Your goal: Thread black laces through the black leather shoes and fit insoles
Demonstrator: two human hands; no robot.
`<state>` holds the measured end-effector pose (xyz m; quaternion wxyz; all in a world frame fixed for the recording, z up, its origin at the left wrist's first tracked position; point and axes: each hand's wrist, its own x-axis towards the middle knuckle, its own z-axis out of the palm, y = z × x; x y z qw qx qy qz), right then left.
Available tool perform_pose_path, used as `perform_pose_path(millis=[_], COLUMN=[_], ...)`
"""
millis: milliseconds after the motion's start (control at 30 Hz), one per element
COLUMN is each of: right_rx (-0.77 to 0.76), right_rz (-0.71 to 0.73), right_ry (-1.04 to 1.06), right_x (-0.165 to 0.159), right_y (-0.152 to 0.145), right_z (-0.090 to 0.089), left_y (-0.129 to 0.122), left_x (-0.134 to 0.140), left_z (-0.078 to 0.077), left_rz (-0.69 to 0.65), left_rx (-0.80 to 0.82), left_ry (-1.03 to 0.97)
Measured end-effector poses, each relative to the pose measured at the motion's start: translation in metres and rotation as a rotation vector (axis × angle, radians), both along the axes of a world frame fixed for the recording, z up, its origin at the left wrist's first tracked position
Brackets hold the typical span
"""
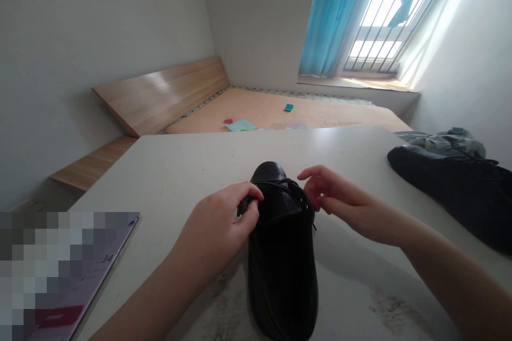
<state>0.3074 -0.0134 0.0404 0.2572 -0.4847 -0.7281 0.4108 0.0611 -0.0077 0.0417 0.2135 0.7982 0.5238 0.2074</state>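
Note:
A black lace-up shoe stands on the white table in front of me, toe pointing away and opening toward me. Its thin black laces cross loosely over the tongue. My left hand pinches the left eyelet edge of the shoe between thumb and fingers; whether a lace is in the pinch is hidden. Close by the right eyelets is my right hand, its index finger stretched out and its other fingers loosely curled, with nothing visible in it. A second black shoe lies at the right.
The white table carries a partly blurred screen or booklet at the left front. Past its far edge is a bed with a few small items. Crumpled grey cloth sits behind the second shoe. A blue curtain hangs by the barred window.

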Motion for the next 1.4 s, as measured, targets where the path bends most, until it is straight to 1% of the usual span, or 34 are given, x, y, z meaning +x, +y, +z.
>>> perform_pose_path(millis=[67, 133, 167, 233, 400, 467, 500, 567, 633, 700, 767, 833, 933, 1000, 1133, 1267, 1333, 1400], right_rx=[0.083, 0.09, 0.085, 0.098, 0.178, 0.196, 0.205, 0.21, 0.187, 0.115, 0.03, -0.005, 0.04, 0.042, -0.006, 0.01, 0.004, -0.016], right_rz=[-0.009, 0.097, 0.172, 0.257, 0.23, 0.221, 0.215, 0.189, 0.123, 0.053, 0.045, 0.076, 0.077, 0.07, 0.046, 0.039, 0.031, 0.03], right_ry=[-0.242, -0.439, -0.486, -0.52, -0.554, -0.577, -0.583, -0.561, -0.494, -0.412, -0.351, -0.34, -0.364, -0.349, -0.312, -0.336, -0.306, -0.226], right_x=[0.007, 0.012, 0.014, 0.015, 0.007, 0.006, 0.007, 0.012, 0.018, 0.022, 0.02, 0.014, 0.003, 0.0, 0.001, -0.001, -0.005, -0.009], right_y=[0.0, -0.001, -0.001, 0.001, 0.008, 0.01, 0.011, 0.011, 0.01, 0.008, 0.007, 0.005, 0.004, 0.004, 0.003, 0.0, -0.001, -0.002], right_z=[0.003, 0.004, 0.003, -0.003, -0.031, -0.034, -0.033, -0.024, -0.01, 0.002, 0.008, 0.007, 0.001, -0.002, 0.0, 0.001, -0.001, -0.005], left_y=[0.0, 0.0, 0.0, 0.0, -0.001, 0.0, 0.0, 0.0, 0.0, 0.0, 0.0, 0.0, 0.0, 0.0, -0.001, -0.001, -0.001, 0.0], left_x=[0.001, 0.001, 0.001, 0.001, 0.0, -0.001, -0.001, 0.0, 0.0, 0.001, 0.001, 0.001, 0.001, 0.0, 0.0, 0.001, 0.001, 0.001], left_z=[0.0, 0.0, 0.0, 0.0, -0.001, -0.001, -0.001, 0.0, 0.0, 0.001, 0.001, 0.001, 0.0, 0.0, 0.0, -0.001, -0.001, -0.001], left_rz=[-0.001, -0.002, -0.001, 0.0, 0.006, 0.006, 0.005, 0.007, 0.006, 0.0, -0.006, -0.007, -0.002, 0.001, 0.001, -0.003, -0.001, 0.002], left_rx=[0.0, -0.003, -0.003, -0.005, -0.001, 0.002, 0.001, 0.0, 0.002, 0.003, 0.001, 0.001, 0.004, 0.009, 0.025, 0.024, 0.02, 0.018], left_ry=[-0.007, -0.011, -0.013, -0.014, -0.01, -0.008, -0.006, -0.001, 0.005, 0.006, 0.003, 0.002, 0.005, 0.007, 0.006, -0.001, -0.001, 0.002])
